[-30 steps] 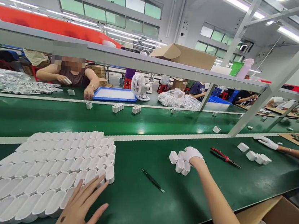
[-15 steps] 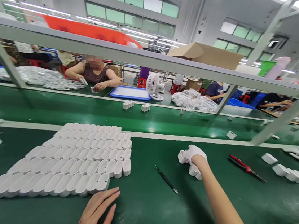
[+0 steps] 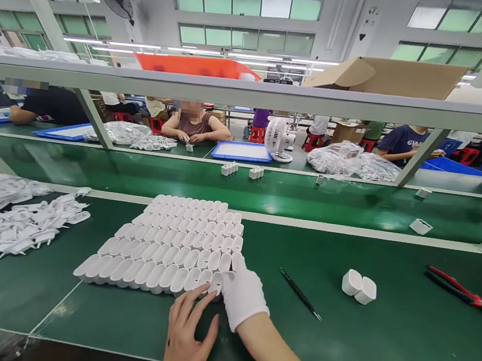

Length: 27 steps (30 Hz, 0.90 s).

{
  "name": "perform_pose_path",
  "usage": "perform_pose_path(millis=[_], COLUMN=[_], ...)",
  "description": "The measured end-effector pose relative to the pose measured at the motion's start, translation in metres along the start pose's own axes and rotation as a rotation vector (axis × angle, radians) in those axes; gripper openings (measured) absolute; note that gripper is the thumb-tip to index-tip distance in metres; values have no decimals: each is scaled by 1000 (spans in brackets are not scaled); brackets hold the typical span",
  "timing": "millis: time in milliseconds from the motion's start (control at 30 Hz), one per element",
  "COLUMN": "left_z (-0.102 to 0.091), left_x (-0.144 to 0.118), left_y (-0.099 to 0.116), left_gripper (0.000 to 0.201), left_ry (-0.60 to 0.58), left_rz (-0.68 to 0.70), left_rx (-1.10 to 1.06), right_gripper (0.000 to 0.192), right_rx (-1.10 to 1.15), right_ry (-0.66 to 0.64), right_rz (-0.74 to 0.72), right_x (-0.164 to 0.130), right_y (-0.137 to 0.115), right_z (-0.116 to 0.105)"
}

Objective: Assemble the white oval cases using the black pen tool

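Rows of white, oval plastic casings [image 3: 166, 253] stand packed side by side on the green bench. My right hand [image 3: 245, 298], in a white glove, is at the right end of the nearest rows. Its fingers are closed on a white plastic casing [image 3: 237, 260], partly hidden by the glove. Bare and with fingers spread, my left hand [image 3: 190, 329] lies at the front of the block, its fingertips by the last casings of the nearest row. Two loose white casings [image 3: 360, 286] stand together to the right.
Black tweezers [image 3: 301, 294] and red-and-black pliers [image 3: 468, 295] lie on the right side of the bench. A heap of thin white parts [image 3: 20, 226] is at the left. Beyond runs a green conveyor belt [image 3: 170, 180] with white pieces, under a shelf [image 3: 252, 93]. People sit across it.
My right hand has moved left from the loose casings to the end of the rows. Two casings stand where it was. My left hand is now closer to the row. The view has turned left.
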<state>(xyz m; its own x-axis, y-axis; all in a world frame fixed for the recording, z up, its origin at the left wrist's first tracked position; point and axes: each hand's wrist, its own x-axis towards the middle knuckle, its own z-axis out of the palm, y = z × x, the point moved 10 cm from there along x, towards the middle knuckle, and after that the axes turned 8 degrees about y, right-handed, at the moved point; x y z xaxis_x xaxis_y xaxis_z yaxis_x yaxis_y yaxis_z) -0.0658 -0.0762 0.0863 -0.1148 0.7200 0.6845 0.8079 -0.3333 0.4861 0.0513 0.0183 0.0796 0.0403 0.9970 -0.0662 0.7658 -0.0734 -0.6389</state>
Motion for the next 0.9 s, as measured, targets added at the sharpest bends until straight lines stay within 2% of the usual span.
perform_pose_path(millis=[67,133,200,300,367,433,533,700,767,900], left_z=[3,6,7,9,12,16,22,28,28,24], left_x=[1,1,0,-1,0,1,6,13,15,15], left_y=[-2,-6,-8,-9,-9,-7,0,7,5,0], left_gripper=[25,23,25,27,28,29,29,25,23,23], left_ry=[-6,-8,-3,-1,-16,-43,-97,-139,-137,-108], left_rz=[-8,-33,-49,-48,-49,-38,17,67,57,31], left_rx=[62,118,151,179,199,228,285,317,304,262], right_gripper=[34,33,32,30,33,34,27,24,30,61], right_rx=[35,77,106,149,212,246,255,349,395,411], right_ry=[36,113,139,8,-46,16,105,54,18,-42], right_rz=[6,23,28,49,44,6,-54,-110,-114,3], right_x=[4,5,4,-5,-12,-15,-15,-12,-11,-2], right_y=[6,22,42,66,69,63,50,48,53,73], right_z=[-17,-39,-51,-32,-13,-6,-7,-5,-1,1])
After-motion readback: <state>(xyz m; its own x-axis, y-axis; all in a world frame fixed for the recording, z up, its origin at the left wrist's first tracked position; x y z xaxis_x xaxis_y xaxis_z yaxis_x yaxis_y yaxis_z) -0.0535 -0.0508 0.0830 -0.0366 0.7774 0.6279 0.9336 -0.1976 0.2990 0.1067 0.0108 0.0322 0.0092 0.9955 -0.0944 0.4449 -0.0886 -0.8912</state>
